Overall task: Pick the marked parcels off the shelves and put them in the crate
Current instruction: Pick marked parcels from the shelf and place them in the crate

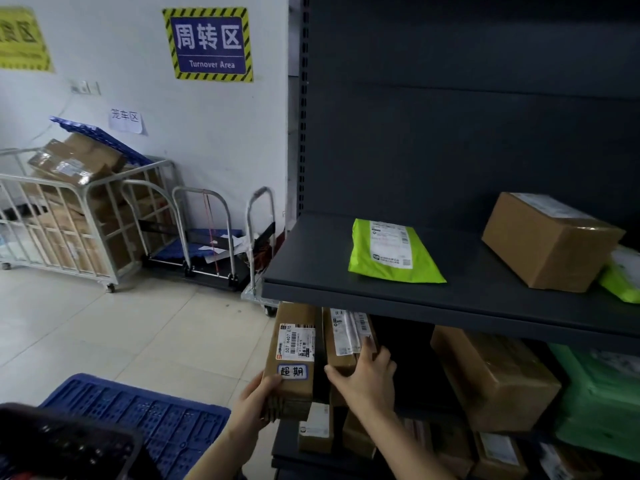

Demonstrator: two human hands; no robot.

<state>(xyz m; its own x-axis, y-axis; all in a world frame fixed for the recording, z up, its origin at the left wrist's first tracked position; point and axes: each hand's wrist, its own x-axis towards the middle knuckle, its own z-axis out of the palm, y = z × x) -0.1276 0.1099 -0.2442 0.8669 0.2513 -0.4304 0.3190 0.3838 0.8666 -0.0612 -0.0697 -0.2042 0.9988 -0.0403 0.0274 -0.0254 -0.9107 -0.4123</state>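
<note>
Marked parcel (294,355), floor (138,323) room leftward, left fingers (270,381) around bottom edge, right fingers (367,348) straight.

We count two hands: one left hand (258,398), one right hand (367,379). The upper shelf (311,268) carries two green mailers, a whole mailer (391,254) and a cropped mailer (623,275), plus one cardboard box (550,240). Below we see two slim upright parcels, a marked parcel (294,344) and a plain parcel (343,341), and one large box (495,379). We count one blue crate (138,410), one cage cart (69,220), two striped signs, a blue sign (211,45) and a yellow sign (22,39), and one paper note (126,120).
</note>
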